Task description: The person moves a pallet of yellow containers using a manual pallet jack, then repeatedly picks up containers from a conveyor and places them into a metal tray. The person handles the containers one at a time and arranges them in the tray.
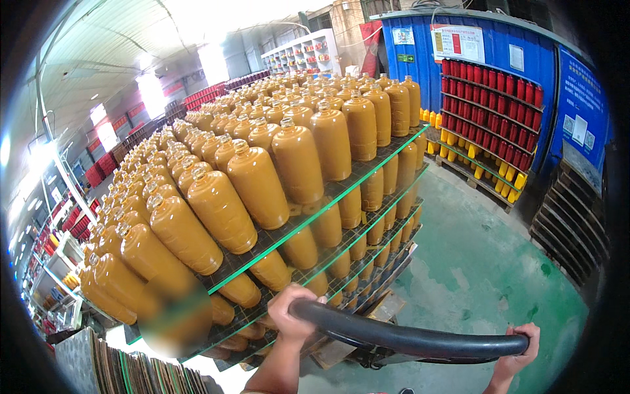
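Well, my left hand point(293, 313) is wrapped around one end of a thick, curved black handle point(410, 338), and my right hand point(523, 348) is closed around the other. That handle sits just before a tiered stack of glossy mustard-yellow bottles point(295, 161), above a painted green floor point(472, 262).

Stacked bottles point(295, 157) ahead, open floor point(459, 262) rightward

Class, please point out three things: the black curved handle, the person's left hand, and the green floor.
Black curved handle point(407, 339): head view, middle of the bar.
Left hand point(289, 314): head view, middle of the hand.
Green floor point(469, 262): head view, bare part.
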Demonstrator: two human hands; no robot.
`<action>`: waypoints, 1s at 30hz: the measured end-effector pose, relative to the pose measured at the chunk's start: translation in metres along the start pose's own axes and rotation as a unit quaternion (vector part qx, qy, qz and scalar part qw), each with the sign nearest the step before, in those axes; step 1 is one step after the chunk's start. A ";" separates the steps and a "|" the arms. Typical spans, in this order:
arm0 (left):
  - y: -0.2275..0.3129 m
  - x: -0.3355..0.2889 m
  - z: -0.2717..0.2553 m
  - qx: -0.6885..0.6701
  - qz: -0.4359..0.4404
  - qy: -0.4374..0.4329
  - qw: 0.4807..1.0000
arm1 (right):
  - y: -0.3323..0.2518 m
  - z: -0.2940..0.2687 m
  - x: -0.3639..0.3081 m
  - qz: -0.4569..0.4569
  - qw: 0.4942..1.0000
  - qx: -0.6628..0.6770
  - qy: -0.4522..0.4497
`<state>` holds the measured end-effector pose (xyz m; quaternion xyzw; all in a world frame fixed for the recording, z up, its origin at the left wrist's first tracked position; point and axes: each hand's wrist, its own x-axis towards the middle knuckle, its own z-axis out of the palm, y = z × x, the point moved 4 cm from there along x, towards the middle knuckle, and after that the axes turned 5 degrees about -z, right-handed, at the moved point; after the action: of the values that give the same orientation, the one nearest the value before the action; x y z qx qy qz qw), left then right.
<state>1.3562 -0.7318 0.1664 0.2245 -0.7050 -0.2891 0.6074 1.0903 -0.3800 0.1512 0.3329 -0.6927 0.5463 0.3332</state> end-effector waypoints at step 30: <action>0.008 -0.007 0.070 0.107 0.033 0.152 0.982 | 0.085 0.009 0.059 0.004 0.994 0.069 -0.084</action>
<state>1.2881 -0.7121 0.1600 0.3063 -0.6383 -0.1543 0.6892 0.9864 -0.3789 0.1533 0.3967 -0.6806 0.5640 0.2477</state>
